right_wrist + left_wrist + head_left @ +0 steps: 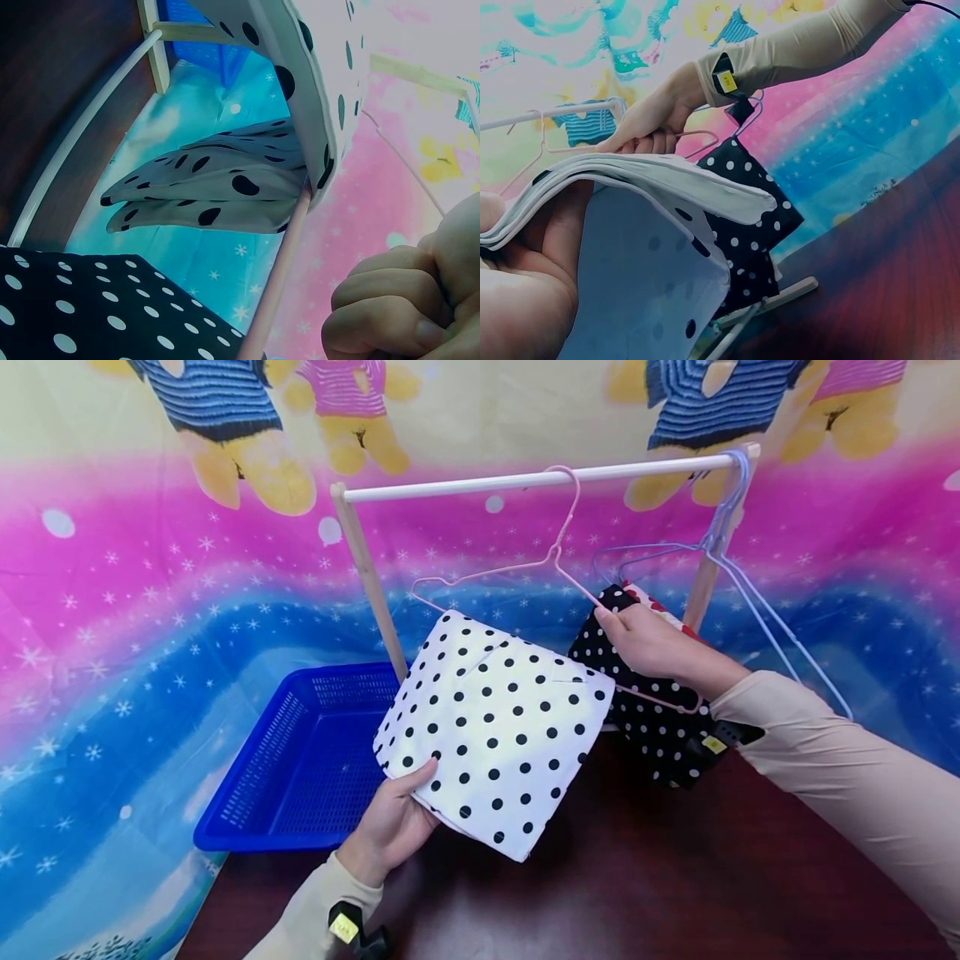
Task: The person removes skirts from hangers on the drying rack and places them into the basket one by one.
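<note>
A white cloth with black polka dots point(495, 722) is folded over the lower bar of a pink hanger point(510, 567), whose hook loops over the white rail point(465, 487). My left hand point(390, 827) pinches the cloth's lower left edge, thumb on top; the left wrist view shows the folded layers point(652, 176) between thumb and fingers. My right hand point(648, 643) grips the sloping right arm of the hanger, and its curled fingers point(390, 300) show in the right wrist view. There the pink bar point(281, 277) runs into the folded cloth.
Lavender hangers point(723, 518) hang at the rail's right end. A black cloth with white dots point(652, 735) and a red-patterned white cloth point(637, 596) hang behind my right hand. A blue plastic basket point(255, 777) sits at left on the dark wooden table point(600, 893).
</note>
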Demonstrator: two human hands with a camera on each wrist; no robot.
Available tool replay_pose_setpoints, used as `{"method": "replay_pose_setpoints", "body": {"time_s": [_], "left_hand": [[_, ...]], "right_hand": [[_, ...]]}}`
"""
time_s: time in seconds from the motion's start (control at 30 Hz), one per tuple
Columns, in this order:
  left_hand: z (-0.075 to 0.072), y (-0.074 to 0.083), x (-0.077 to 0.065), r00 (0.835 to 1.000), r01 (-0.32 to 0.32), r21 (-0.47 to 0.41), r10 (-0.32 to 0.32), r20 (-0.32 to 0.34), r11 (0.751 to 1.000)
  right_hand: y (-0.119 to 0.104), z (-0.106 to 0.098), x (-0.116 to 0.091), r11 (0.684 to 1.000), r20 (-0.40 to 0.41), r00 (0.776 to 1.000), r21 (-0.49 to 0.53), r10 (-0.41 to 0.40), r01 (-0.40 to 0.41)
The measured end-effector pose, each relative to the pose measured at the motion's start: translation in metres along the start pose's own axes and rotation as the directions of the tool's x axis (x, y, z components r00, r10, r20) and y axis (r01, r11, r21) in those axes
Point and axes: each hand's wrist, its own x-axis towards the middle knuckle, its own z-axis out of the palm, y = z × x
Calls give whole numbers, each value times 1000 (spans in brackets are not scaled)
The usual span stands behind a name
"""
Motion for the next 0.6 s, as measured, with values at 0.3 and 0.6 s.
{"method": "replay_pose_setpoints", "body": {"time_s": [0.3,0.6], "left_hand": [[1,0,-7,1000,1,1,-1,-16,1000],[-1,1,-13,993,39,63,-32,-111,997]], "right_hand": [[2,0,0,1000,-9,1000,-4,18,-18],[2,-1,2,999,3,999,6,34,-34]]}}
